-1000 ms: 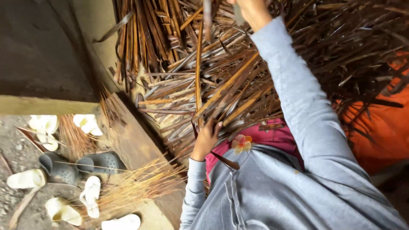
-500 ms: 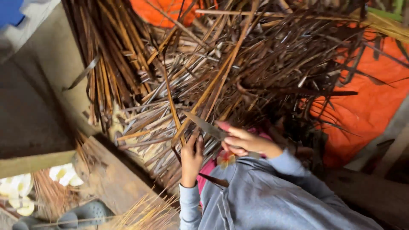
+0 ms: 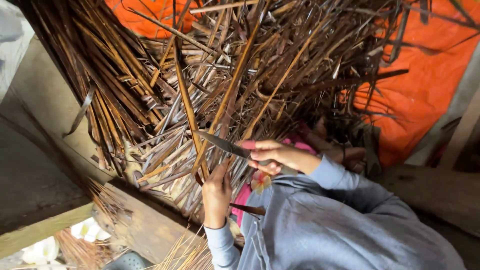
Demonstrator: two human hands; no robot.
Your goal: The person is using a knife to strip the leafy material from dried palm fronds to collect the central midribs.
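Leaf strip (image 3: pixel 187 107) brown, long, dry; left hand (image 3: pixel 216 192) grips; knife (image 3: pixel 220 144) against it.

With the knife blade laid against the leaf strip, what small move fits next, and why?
Probably draw the knife along the strip: the right hand sets the blade against it, while the left hand grips its lower end.
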